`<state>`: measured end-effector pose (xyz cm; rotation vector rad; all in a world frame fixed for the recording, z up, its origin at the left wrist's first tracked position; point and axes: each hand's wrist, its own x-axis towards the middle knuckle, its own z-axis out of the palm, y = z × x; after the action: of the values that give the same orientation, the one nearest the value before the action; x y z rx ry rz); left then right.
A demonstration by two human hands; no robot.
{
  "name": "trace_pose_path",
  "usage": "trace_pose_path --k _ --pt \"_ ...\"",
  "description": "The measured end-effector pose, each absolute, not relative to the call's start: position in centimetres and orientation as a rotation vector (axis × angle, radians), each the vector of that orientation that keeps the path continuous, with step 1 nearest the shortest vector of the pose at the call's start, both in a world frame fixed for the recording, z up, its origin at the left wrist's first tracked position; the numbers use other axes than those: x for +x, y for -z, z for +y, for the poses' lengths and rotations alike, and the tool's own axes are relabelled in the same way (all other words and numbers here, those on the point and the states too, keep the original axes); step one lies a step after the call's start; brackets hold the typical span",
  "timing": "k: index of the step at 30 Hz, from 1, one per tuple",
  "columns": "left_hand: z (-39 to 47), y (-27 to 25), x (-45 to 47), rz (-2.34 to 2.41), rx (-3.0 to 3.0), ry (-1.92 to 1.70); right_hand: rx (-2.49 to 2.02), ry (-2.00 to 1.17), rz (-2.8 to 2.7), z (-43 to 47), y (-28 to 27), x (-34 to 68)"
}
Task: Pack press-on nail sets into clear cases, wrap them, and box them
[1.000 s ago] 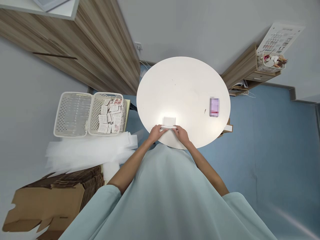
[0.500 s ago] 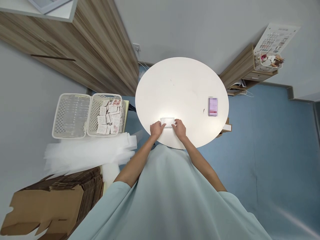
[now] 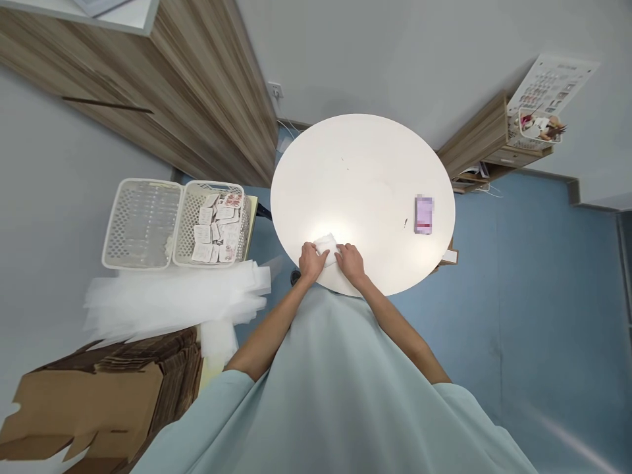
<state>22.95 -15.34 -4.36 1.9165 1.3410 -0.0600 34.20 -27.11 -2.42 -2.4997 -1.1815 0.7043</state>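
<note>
A small white foam-wrapped packet (image 3: 326, 249) lies tilted at the near edge of the round white table (image 3: 365, 151). My left hand (image 3: 312, 261) grips its left side, the thumb pressed over the top. On the other side my right hand (image 3: 349, 261) holds the packet's right edge between thumb and fingers. What is inside the white wrap cannot be seen. A purple and pink box (image 3: 423, 215), blurred over, lies toward the table's right side.
At left stand a white basket (image 3: 241, 230) of small printed cards and another basket (image 3: 109, 227) with clear plastic pieces. White foam sheets (image 3: 172, 296) and flattened cardboard boxes (image 3: 93, 401) are nearer me. A wooden cabinet (image 3: 197, 99) rises behind.
The packet has turned from lying level to slanted and looks more compact. Both hands have shifted slightly toward me, keeping hold of it. The whole view has moved a little.
</note>
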Motion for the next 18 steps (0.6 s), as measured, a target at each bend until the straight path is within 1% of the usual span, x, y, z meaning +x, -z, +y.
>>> trace_pose_path --k 7,14,18 --pt "-14.0 4.7 21.2 1.205 1.917 -0.051 -2.489 -0.841 -1.074 -25.5 2.5 31.3" --pt "-9.8 5.0 16.3 1.283 1.921 -0.175 -2.423 -0.891 -1.149 -19.7 2.8 27.4" --pt "-8.4 5.0 15.2 1.283 1.948 -0.2 -2.416 -0.892 -1.136 -18.4 2.8 26.1"
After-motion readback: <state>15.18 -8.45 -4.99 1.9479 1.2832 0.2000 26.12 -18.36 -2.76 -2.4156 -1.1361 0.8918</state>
